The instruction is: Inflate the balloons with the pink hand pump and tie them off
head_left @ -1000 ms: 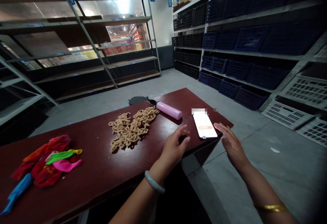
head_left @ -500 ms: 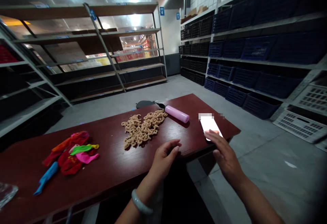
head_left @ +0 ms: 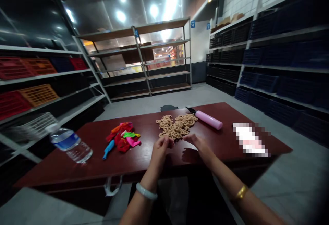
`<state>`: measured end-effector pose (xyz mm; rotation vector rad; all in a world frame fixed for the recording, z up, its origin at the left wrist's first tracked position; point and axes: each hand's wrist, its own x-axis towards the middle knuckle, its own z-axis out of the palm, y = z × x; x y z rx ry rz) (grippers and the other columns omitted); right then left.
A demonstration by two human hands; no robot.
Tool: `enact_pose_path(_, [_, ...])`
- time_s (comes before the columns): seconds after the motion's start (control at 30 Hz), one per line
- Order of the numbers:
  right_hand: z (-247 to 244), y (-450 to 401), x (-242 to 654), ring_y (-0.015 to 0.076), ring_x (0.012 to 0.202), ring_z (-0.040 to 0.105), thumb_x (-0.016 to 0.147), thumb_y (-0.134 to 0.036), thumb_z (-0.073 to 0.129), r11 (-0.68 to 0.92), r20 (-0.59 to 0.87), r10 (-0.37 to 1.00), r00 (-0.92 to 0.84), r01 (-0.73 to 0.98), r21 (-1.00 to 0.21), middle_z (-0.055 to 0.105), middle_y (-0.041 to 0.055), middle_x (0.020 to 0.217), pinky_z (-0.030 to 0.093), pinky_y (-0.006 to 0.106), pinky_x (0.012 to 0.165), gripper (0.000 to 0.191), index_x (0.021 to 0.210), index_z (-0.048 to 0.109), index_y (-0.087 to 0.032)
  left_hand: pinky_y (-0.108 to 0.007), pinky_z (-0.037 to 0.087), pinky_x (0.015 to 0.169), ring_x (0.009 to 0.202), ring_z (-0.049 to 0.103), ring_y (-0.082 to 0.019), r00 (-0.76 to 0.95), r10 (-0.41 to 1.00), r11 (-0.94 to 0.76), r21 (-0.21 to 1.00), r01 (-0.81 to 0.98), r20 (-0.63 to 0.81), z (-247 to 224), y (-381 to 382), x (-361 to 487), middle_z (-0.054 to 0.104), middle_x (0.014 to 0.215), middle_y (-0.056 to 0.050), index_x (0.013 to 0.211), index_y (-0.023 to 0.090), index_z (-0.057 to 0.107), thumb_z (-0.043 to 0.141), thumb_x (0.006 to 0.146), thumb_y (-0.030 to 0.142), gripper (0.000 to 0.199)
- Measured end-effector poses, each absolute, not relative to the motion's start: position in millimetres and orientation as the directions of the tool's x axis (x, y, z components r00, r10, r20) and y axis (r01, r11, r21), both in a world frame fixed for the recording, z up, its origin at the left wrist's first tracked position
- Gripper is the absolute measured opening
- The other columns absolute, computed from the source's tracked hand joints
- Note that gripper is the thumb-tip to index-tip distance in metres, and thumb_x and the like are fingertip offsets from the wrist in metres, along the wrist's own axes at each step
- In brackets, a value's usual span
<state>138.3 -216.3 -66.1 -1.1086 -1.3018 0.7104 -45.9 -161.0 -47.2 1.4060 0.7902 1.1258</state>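
Note:
My left hand [head_left: 162,145] is over the table near the front edge of a heap of beige, curled, ropelike pieces [head_left: 177,125]. Its fingers curl in against the thumb, and whatever may be inside is hidden. Facing it, my right hand [head_left: 199,145] hovers with fingers stretched out and apart, holding nothing, its shadow on the wood below. A pink hand pump [head_left: 209,119] with a black tip lies just behind the heap on the right. To the left sits a small pile of limp coloured balloons [head_left: 123,137].
The dark red table [head_left: 146,163] also bears a clear water bottle [head_left: 70,142] at left and a blurred-out phone [head_left: 249,139] at right. Shelves with red and orange crates [head_left: 38,95] stand left; blue crates [head_left: 264,83] fill those at right. A bare rack [head_left: 169,89] stands behind.
My right hand has left the phone and moved left, close to my left hand. The left hand's fingers are more curled. The view has turned left, bringing the whole bottle into sight.

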Motion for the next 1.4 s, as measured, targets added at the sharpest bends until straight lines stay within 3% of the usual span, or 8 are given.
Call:
enact_pose_path(0.17, [-9.3, -162.4, 118.5, 0.012, 0.04, 0.041, 0.076, -0.092, 0.011, 0.28, 0.28, 0.96, 0.022, -0.11, -0.954, 0.046, 0.0011, 0.045, 0.036, 0.028, 0.04, 0.083, 0.053, 0.05, -0.022, -0.023, 0.027, 0.046, 0.044, 0.029, -0.008, 0.305, 0.915, -0.105, 0.886, -0.452, 0.264, 13.5, -133.0, -56.4, 0.03, 0.046, 0.004, 0.049, 0.019, 0.039, 0.029, 0.079, 0.086, 0.075])
enact_pose_path(0.3, [68.2, -150.7, 104.7, 0.0066, 0.037, 0.022, 0.07, -0.096, 0.009, 0.304, 0.329, 0.943, -0.044, -0.289, -0.908, 0.026, -0.0035, 0.04, 0.017, 0.025, 0.038, 0.081, 0.042, 0.032, -0.023, -0.024, 0.015, 0.042, 0.039, 0.016, -0.006, 0.313, 0.876, -0.135, 0.811, -0.569, 0.365, 82.6, -136.8, -54.8, 0.018, 0.042, 0.006, 0.044, 0.02, 0.027, 0.017, 0.077, 0.09, 0.078])
enact_pose_path(0.47, [139.5, -162.3, 91.2, 0.0066, 0.041, 0.022, 0.071, -0.092, -0.005, 0.404, 0.443, 0.894, -0.062, -0.315, -0.859, 0.024, -0.0039, 0.04, 0.021, 0.024, 0.042, 0.08, 0.046, 0.028, -0.024, -0.023, 0.015, 0.041, 0.037, 0.018, -0.006, 0.275, 0.881, -0.109, 0.731, -0.674, 0.385, 136.8, -154.0, -47.8, 0.02, 0.041, 0.005, 0.045, 0.02, 0.027, 0.016, 0.074, 0.09, 0.077])
enact_pose_path(0.93, [82.0, -136.6, 79.3, 0.0096, 0.041, 0.025, 0.073, -0.092, 0.0, 0.282, 0.32, 0.939, -0.13, -0.247, -0.927, 0.024, -0.0024, 0.043, 0.025, 0.029, 0.042, 0.077, 0.047, 0.028, -0.026, -0.026, 0.009, 0.043, 0.038, 0.014, -0.006, 0.341, 0.867, -0.068, 0.764, -0.641, 0.363, 81.3, -128.3, -43.8, 0.017, 0.042, 0.006, 0.044, 0.02, 0.027, 0.017, 0.074, 0.091, 0.078])
enact_pose_path(1.03, [40.9, -110.1, 61.2, 0.0106, 0.042, 0.032, 0.072, -0.09, -0.009, 0.255, 0.26, 0.96, -0.109, -0.055, -0.965, 0.03, -0.0013, 0.045, 0.032, 0.029, 0.042, 0.079, 0.049, 0.029, -0.025, -0.026, 0.013, 0.044, 0.04, 0.021, -0.006, 0.277, 0.897, -0.092, 0.757, -0.647, 0.346, 46.3, -131.6, -53.5, 0.024, 0.043, 0.004, 0.044, 0.019, 0.032, 0.02, 0.073, 0.092, 0.079])
enact_pose_path(1.13, [-6.0, -78.8, 30.8, 0.0152, 0.058, 0.054, 0.088, -0.079, 0.006, 0.189, 0.132, 0.98, -0.15, 0.487, -0.853, 0.056, 0.0041, 0.061, 0.048, 0.031, 0.056, 0.079, 0.062, 0.052, -0.02, -0.027, 0.016, 0.046, 0.041, 0.027, -0.008, 0.267, 0.922, -0.062, 0.788, -0.613, 0.281, 5.3, -143.3, -69.7, 0.031, 0.043, 0.002, 0.046, 0.018, 0.04, 0.021, 0.076, 0.091, 0.08])
enact_pose_path(1.23, [-40.6, -54.4, -3.8, 0.0193, 0.094, 0.064, 0.094, -0.048, 0.054, 0.202, 0.069, 0.972, -0.225, 0.645, -0.737, 0.066, 0.0073, 0.111, 0.055, 0.038, 0.082, 0.037, 0.111, 0.065, -0.017, -0.027, 0.017, 0.046, 0.041, 0.027, -0.008, 0.244, 0.954, 0.009, 0.797, -0.604, 0.175, -30.6, -154.1, -90.6, 0.031, 0.042, 0.002, 0.046, 0.018, 0.041, 0.024, 0.079, 0.088, 0.079])
enact_pose_path(1.4, [-60.6, -31.6, -48.2, 0.0216, 0.108, 0.061, 0.093, -0.039, 0.059, 0.226, 0.043, 0.969, -0.243, 0.804, -0.55, 0.059, 0.0099, 0.128, 0.053, 0.044, 0.09, 0.039, 0.127, 0.058, -0.019, -0.024, 0.014, 0.045, 0.041, 0.025, -0.007, 0.177, 0.984, 0.081, 0.798, -0.597, 0.033, -58.9, -150.5, -125.6, 0.033, 0.044, 0.003, 0.054, 0.017, 0.047, 0.035, 0.078, 0.087, 0.075])
